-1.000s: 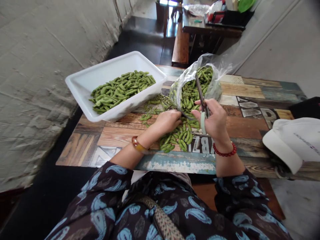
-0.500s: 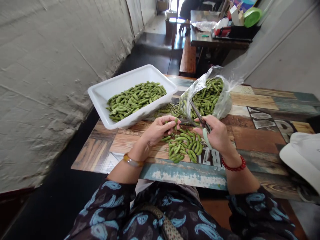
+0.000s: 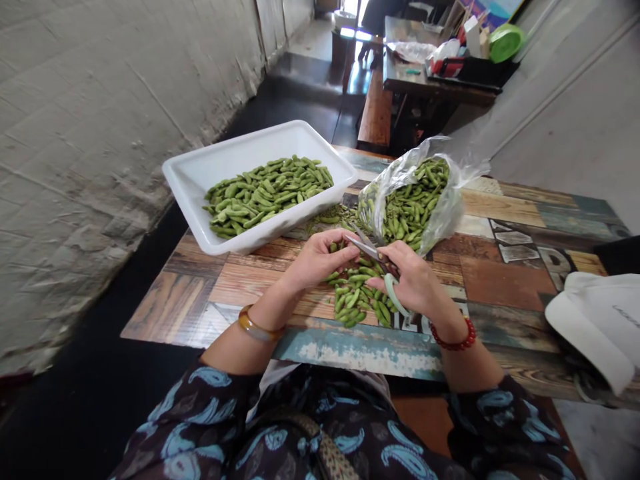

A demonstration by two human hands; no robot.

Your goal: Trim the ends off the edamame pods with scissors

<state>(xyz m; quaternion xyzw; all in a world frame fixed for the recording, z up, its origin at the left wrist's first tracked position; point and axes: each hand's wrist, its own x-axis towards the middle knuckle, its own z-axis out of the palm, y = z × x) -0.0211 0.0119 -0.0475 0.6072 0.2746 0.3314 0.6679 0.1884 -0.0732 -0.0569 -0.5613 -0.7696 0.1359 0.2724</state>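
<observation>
My left hand [image 3: 327,257] pinches a green pod [image 3: 334,247], partly hidden by its fingers. In my right hand [image 3: 411,277] are scissors [image 3: 367,248] with pale green handles, their blades slightly apart beside my left fingertips. Loose pods [image 3: 357,297] lie on the table below both hands. Behind them a clear plastic bag [image 3: 445,213] lies open, full of pods. A white tub [image 3: 187,193] at the back left holds many pods. Small trimmings [image 3: 340,217] are piled between tub and bag.
The patchwork wood table [image 3: 505,280] carries a white cap [image 3: 595,317] at its right edge. A rough wall [image 3: 100,113] runs along the left. Farther back are a bench [image 3: 376,110] and another table [image 3: 400,77] with a green bowl [image 3: 506,43].
My right hand has moved left, bringing the scissor blades from near the bag to my left fingertips. The view has shifted slightly.
</observation>
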